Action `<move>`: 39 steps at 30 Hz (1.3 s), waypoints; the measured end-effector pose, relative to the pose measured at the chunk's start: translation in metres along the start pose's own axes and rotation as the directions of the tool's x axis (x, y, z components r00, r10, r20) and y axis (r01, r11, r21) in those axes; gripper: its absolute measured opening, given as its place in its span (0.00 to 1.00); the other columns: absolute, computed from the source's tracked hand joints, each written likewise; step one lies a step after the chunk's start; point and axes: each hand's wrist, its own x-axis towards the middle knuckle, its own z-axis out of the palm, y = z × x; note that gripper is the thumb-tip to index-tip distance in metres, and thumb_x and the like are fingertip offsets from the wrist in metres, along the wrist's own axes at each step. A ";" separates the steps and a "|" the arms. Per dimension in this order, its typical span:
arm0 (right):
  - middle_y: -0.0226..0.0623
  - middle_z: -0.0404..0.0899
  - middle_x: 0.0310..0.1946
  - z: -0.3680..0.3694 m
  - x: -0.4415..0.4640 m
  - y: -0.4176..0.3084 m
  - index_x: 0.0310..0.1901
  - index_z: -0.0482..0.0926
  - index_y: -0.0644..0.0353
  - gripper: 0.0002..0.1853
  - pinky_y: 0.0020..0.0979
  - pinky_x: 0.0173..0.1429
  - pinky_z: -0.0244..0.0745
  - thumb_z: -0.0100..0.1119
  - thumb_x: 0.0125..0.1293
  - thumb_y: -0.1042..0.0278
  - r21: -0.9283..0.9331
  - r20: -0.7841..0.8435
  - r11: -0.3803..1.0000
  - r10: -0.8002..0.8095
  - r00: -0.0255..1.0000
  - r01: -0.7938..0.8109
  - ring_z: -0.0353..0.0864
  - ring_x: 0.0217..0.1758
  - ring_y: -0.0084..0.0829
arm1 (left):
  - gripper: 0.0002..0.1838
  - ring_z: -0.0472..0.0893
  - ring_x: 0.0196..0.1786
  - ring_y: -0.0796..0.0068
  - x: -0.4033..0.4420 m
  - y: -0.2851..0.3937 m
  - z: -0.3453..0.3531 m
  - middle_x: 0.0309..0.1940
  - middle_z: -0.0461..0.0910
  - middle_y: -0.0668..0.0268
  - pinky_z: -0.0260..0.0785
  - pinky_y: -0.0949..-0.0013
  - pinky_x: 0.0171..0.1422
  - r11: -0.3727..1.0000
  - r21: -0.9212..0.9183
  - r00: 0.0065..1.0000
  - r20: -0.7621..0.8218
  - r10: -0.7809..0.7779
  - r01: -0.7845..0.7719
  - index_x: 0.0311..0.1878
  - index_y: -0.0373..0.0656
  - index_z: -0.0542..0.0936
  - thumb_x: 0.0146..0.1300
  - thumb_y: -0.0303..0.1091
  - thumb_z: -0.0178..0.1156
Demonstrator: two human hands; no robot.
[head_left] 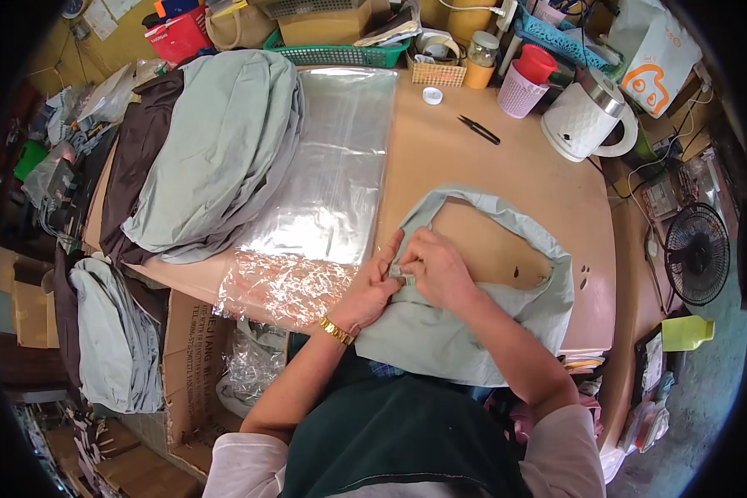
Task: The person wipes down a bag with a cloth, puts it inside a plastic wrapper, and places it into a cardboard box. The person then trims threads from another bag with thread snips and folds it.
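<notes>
A pale grey-green garment lies at the table's front edge, its oval opening spread so that a tan surface shows through. My left hand, below a gold watch, grips the left edge of this opening, thumb pressed on the cloth and a finger stretched along it. Close beside it, my right hand pinches the same edge with bent fingers. Between both hands sits a small whitish piece, perhaps a label; the fingers partly cover it. Part of the garment hangs over my lap.
Clear plastic bags lie left of the garment, beside a pile of grey-green and brown clothes. Black thread snips, a white kettle and a pink cup stand or lie further back. A black fan is at right.
</notes>
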 end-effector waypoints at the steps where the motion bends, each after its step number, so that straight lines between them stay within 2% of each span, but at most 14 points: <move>1: 0.42 0.77 0.36 0.004 0.002 0.007 0.28 0.78 0.60 0.02 0.42 0.44 0.74 0.61 0.55 0.78 0.001 0.005 1.000 -0.003 1.000 0.003 0.78 0.40 0.48 | 0.43 0.70 0.63 0.83 0.000 0.001 0.001 0.71 0.62 0.63 0.62 0.78 0.64 1.000 -0.002 1.000 -0.005 0.002 -0.002 0.78 0.40 0.46 0.60 0.12 0.48; 7: 0.44 0.74 0.31 -0.016 0.015 0.025 0.28 0.75 0.64 0.05 0.42 0.41 0.72 0.64 0.53 0.78 -0.055 -0.222 0.983 0.161 0.962 -0.177 0.77 0.38 0.47 | 0.44 0.65 0.68 0.82 0.001 0.009 0.005 0.73 0.60 0.63 0.59 0.79 0.67 0.961 -0.251 0.992 0.076 -0.101 0.117 0.78 0.40 0.46 0.57 0.12 0.46; 10: 0.45 0.74 0.31 -0.001 -0.003 -0.002 0.30 0.75 0.65 0.06 0.43 0.41 0.72 0.64 0.54 0.77 0.070 0.038 0.997 0.037 0.999 -0.040 0.77 0.37 0.48 | 0.43 0.74 0.55 0.84 -0.003 0.003 0.000 0.71 0.64 0.65 0.65 0.80 0.57 0.991 -0.057 0.992 0.050 -0.115 0.118 0.78 0.40 0.46 0.58 0.14 0.47; 16: 0.44 0.75 0.32 -0.003 0.031 0.031 0.30 0.73 0.61 0.04 0.45 0.43 0.73 0.58 0.57 0.79 -0.146 -0.246 0.974 0.135 0.960 -0.175 0.79 0.41 0.48 | 0.42 0.65 0.25 0.83 0.002 0.007 0.007 0.61 0.73 0.67 0.64 0.78 0.32 0.987 0.121 0.994 -0.020 0.106 -0.103 0.77 0.41 0.52 0.56 0.15 0.48; 18: 0.45 0.77 0.36 -0.032 0.030 0.007 0.34 0.74 0.60 0.03 0.46 0.44 0.73 0.55 0.60 0.79 -0.105 -0.127 0.966 0.223 0.967 -0.236 0.79 0.43 0.49 | 0.40 0.74 0.39 0.82 -0.011 0.048 0.008 0.65 0.71 0.59 0.67 0.77 0.38 0.802 0.595 0.984 -0.111 0.139 -0.046 0.73 0.44 0.62 0.53 0.15 0.48; 19: 0.46 0.77 0.39 -0.054 0.026 -0.003 0.37 0.76 0.59 0.04 0.46 0.46 0.74 0.55 0.60 0.78 -0.065 -0.164 0.964 0.246 0.955 -0.259 0.79 0.44 0.49 | 0.36 0.77 0.48 0.74 -0.011 0.056 0.008 0.67 0.69 0.53 0.70 0.73 0.44 0.807 0.590 0.952 -0.256 0.168 0.016 0.66 0.46 0.71 0.50 0.16 0.49; 21: 0.46 0.76 0.41 -0.099 0.017 0.008 0.41 0.78 0.60 0.07 0.44 0.47 0.75 0.59 0.60 0.74 -0.131 -0.280 0.976 0.132 0.951 -0.174 0.80 0.44 0.48 | 0.29 0.77 0.54 0.57 -0.012 0.100 0.029 0.59 0.74 0.52 0.69 0.62 0.54 0.163 0.957 0.732 0.069 0.677 -0.241 0.60 0.44 0.74 0.52 0.16 0.51; 22: 0.45 0.76 0.41 -0.120 0.012 0.019 0.43 0.79 0.62 0.10 0.42 0.48 0.76 0.63 0.59 0.72 -0.247 -0.343 0.967 -0.024 0.939 -0.065 0.81 0.43 0.46 | 0.26 0.77 0.55 0.53 -0.012 0.113 0.037 0.56 0.75 0.50 0.68 0.57 0.59 0.040 0.964 0.742 0.174 0.647 -0.262 0.59 0.42 0.74 0.54 0.16 0.52; 24: 0.46 0.76 0.41 -0.141 -0.006 0.027 0.41 0.80 0.62 0.10 0.44 0.49 0.76 0.63 0.59 0.70 -0.409 -0.342 0.904 -0.022 0.939 -0.128 0.80 0.45 0.48 | 0.19 0.75 0.56 0.48 0.005 0.096 0.062 0.52 0.76 0.48 0.67 0.54 0.60 0.253 0.832 0.838 0.379 0.393 -0.494 0.55 0.42 0.75 0.59 0.25 0.58; 26: 0.48 0.76 0.41 -0.147 -0.010 0.037 0.40 0.81 0.62 0.10 0.45 0.51 0.75 0.63 0.59 0.68 -0.554 -0.340 0.814 -0.028 0.940 -0.177 0.79 0.47 0.50 | 0.17 0.75 0.53 0.46 0.018 0.062 0.108 0.49 0.76 0.47 0.67 0.52 0.58 0.319 0.846 0.904 0.386 0.185 -0.427 0.55 0.41 0.75 0.63 0.32 0.58; 28: 0.49 0.76 0.40 -0.142 -0.010 0.057 0.36 0.82 0.68 0.13 0.45 0.51 0.76 0.66 0.57 0.65 -0.798 -0.045 0.560 0.314 0.948 -0.223 0.79 0.48 0.51 | 0.20 0.76 0.50 0.46 0.037 0.021 0.140 0.45 0.76 0.48 0.69 0.53 0.54 0.293 0.823 0.872 0.438 0.216 -0.486 0.59 0.42 0.73 0.64 0.34 0.57; 32: 0.50 0.76 0.40 -0.160 0.006 0.078 0.36 0.84 0.66 0.12 0.44 0.50 0.76 0.67 0.56 0.64 -0.644 -0.197 0.701 0.237 0.951 -0.308 0.79 0.46 0.51 | 0.23 0.76 0.47 0.45 0.048 -0.001 0.143 0.44 0.76 0.47 0.70 0.54 0.51 0.379 0.792 0.878 0.420 0.232 -0.479 0.62 0.42 0.71 0.63 0.34 0.58; 34: 0.50 0.76 0.39 -0.171 0.013 0.093 0.33 0.84 0.63 0.09 0.44 0.49 0.76 0.65 0.54 0.68 -0.458 -0.393 0.815 0.173 0.903 -0.355 0.79 0.44 0.52 | 0.25 0.78 0.43 0.49 0.045 0.012 0.121 0.40 0.77 0.50 0.72 0.57 0.47 0.234 0.832 0.830 0.391 0.397 -0.503 0.63 0.43 0.71 0.62 0.32 0.58; 39: 0.50 0.77 0.38 -0.102 0.040 0.122 0.33 0.82 0.63 0.07 0.44 0.49 0.76 0.57 0.51 0.77 -0.252 -0.566 0.949 0.014 0.824 -0.189 0.79 0.44 0.52 | 0.23 0.81 0.37 0.59 0.018 0.075 0.118 0.36 0.78 0.57 0.75 0.63 0.38 -0.207 0.926 0.883 0.366 0.293 -0.315 0.60 0.39 0.75 0.60 0.29 0.56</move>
